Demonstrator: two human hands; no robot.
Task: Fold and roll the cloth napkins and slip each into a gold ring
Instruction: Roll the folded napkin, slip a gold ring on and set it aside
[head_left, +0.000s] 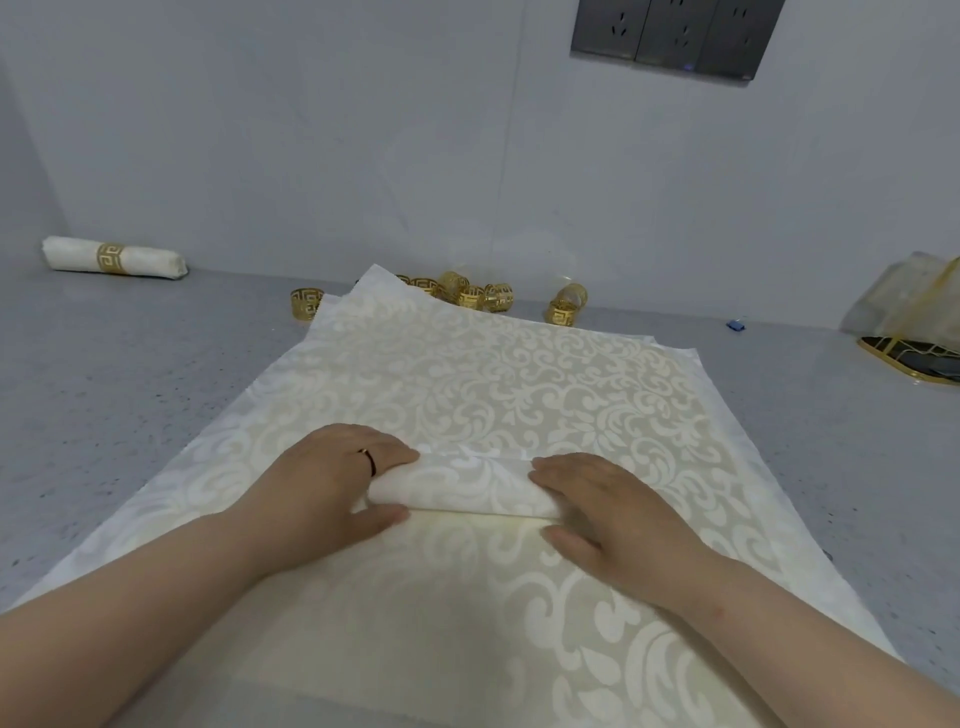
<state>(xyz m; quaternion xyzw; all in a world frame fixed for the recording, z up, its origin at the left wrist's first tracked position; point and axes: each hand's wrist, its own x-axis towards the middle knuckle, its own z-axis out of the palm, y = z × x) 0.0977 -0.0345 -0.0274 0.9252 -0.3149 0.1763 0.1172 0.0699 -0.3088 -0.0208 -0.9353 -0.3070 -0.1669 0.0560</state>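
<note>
A rolled cream damask napkin (467, 488) lies across the middle of a stack of flat napkins (467, 374) with the same leaf pattern. My left hand (332, 483) grips the roll's left end, fingers over the top and thumb under its near side. My right hand (608, 509) grips the right end in the same way. Several gold rings (483, 295) lie loose behind the stack, one more gold ring (304, 303) at its far left corner. A finished napkin roll (111, 257) in a gold ring rests at the far left by the wall.
The grey speckled counter (130, 395) runs to a white wall. A gold-rimmed tray (914, 358) with clear plastic wrapping (904, 301) stands at the right edge. A small blue item (736, 326) lies near it. Wall sockets (675, 36) sit above.
</note>
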